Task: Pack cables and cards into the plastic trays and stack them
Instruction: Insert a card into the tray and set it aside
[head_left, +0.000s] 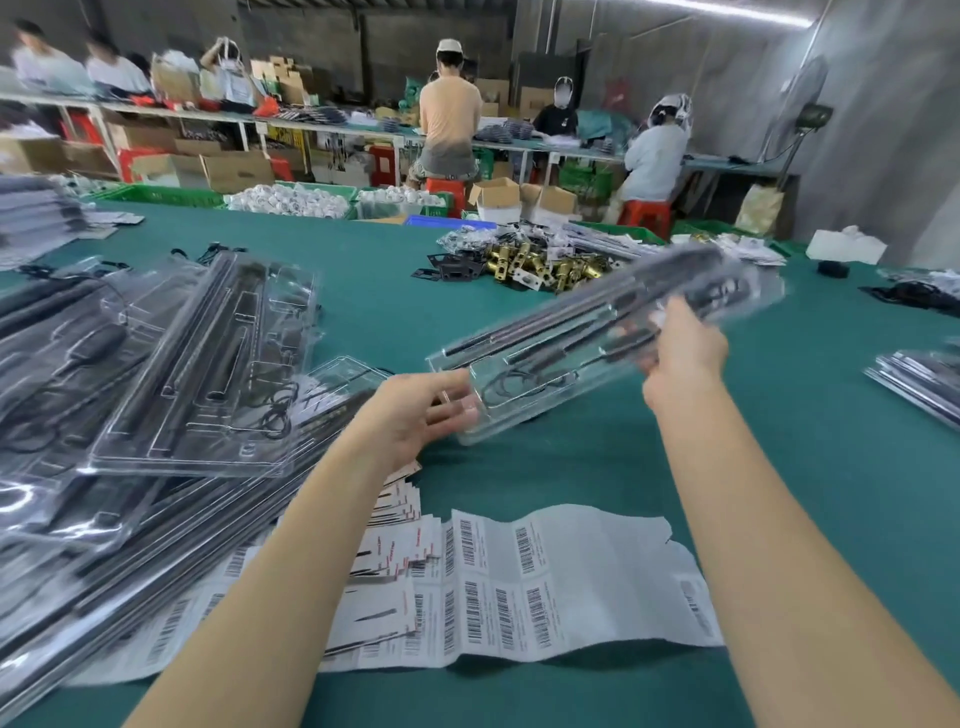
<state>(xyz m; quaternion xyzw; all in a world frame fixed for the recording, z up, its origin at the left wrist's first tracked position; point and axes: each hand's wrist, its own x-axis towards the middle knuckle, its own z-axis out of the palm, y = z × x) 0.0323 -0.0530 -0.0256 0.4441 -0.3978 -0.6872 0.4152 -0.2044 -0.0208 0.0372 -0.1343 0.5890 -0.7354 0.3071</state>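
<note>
Nearest me, a barcode label sheet (550, 587) lies flat on the green bench (779, 467), with small cards (395, 530) fanned at its left edge. Left of that, a messy pile of packed trays (197, 358) slopes across the bench, clear plastic with black rods and coiled cables inside.

My left hand (415, 415) touches the near corner of the held tray (587, 343); its fingers look loosely bent under the edge, so I can't tell whether that is a real grip. My right hand (685, 348) grips the tray's mid-section from below, fingers curled around its edge. The tray is lifted off the bench and tilted, far end higher and blurred. It's a clear moulded blister, long black rods along the top slots, thin black cable looped in the near compartment.

Further right, another tray stack (919, 379) at the frame edge. Beyond, a heap of brass latch parts (540, 265) and bagged bits. Far back, people sit at shelving benches.
</note>
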